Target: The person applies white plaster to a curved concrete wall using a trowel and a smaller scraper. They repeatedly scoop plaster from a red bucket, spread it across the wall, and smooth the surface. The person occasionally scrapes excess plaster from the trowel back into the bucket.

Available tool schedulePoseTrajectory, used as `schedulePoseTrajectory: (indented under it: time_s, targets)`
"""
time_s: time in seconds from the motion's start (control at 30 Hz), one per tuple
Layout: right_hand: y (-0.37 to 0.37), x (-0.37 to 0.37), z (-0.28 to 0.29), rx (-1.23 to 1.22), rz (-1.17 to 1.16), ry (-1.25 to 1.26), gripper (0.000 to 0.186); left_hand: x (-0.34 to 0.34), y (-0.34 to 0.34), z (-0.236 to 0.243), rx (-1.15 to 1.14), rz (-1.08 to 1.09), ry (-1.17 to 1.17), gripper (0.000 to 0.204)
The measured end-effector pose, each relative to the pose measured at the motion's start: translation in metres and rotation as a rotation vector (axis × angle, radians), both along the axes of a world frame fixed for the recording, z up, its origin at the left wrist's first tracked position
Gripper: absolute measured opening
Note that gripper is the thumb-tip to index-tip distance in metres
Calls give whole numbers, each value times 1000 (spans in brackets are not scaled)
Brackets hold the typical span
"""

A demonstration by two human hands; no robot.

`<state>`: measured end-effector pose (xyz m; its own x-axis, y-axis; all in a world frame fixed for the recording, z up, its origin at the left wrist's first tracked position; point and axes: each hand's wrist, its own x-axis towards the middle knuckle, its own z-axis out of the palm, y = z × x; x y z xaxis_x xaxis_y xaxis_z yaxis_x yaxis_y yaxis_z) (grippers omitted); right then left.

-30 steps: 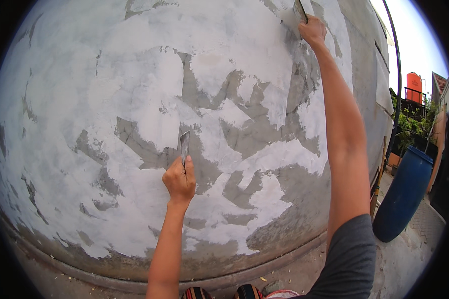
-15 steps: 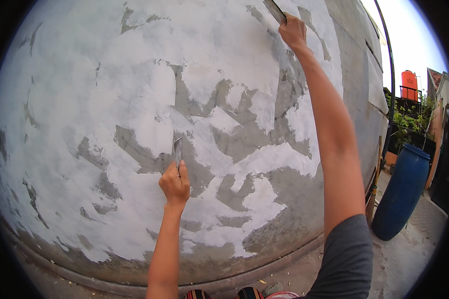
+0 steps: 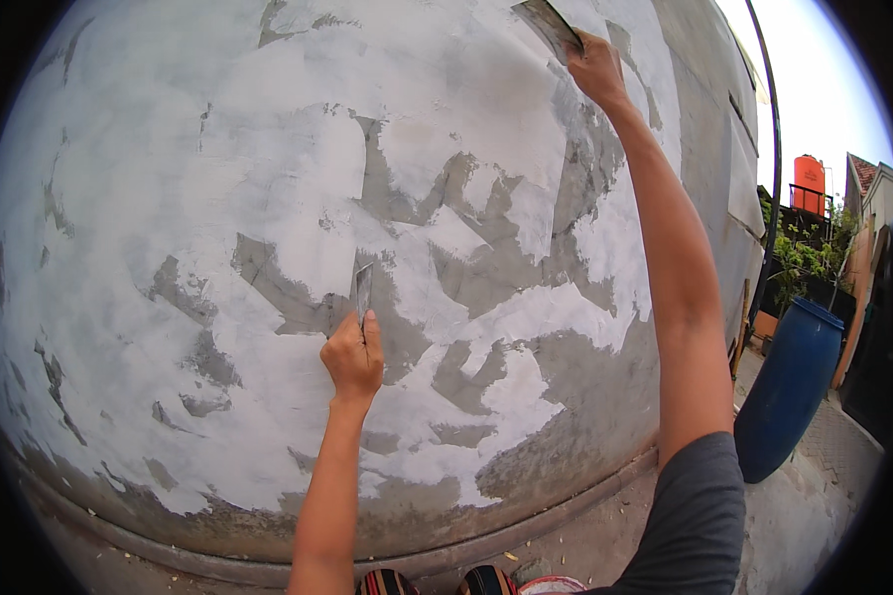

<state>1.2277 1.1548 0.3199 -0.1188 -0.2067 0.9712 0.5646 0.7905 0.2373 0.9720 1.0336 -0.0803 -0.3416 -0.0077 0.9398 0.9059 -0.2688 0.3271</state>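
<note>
A grey wall (image 3: 526,397) patched with white skim coat fills most of the view. High on it, my right hand (image 3: 597,71) grips a wide putty knife (image 3: 549,27), its blade at the wall's upper right over white coat. My right arm is stretched up and forward. Lower and nearer the middle, my left hand (image 3: 352,357) is closed round a second, narrower putty knife (image 3: 364,286) that points upward, thumb along its near side. Bare grey patches show around the left hand. Whether the left blade touches the wall, I cannot tell.
A blue plastic barrel (image 3: 792,387) stands on the pavement at the right. By my feet (image 3: 387,582) is the rim of a bucket (image 3: 553,585). A low ledge (image 3: 446,557) runs along the wall's foot. Farther off are plants (image 3: 809,253) and an orange tank (image 3: 810,183).
The right putty knife has turned so more of its blade face shows, and the right hand has shifted slightly right and down. My left hand keeps nearly the same place. The view has shifted slightly.
</note>
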Motion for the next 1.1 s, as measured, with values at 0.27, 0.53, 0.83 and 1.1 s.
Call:
schedulePoseTrajectory:
  time_s: [0.27,0.53,0.83,1.1]
  targets:
    - [34,-9,24,-131,-189,263,40,5,0,-2,-21,-20,6,35]
    - [18,-24,-20,12,-116,-18,43,6,4,-2,0,22,2,37]
    - [10,-9,16,17,-52,202,36,4,3,-2,-13,21,-18,40]
    - [25,-72,-6,162,-170,40,42,9,2,-1,-3,7,-17,39]
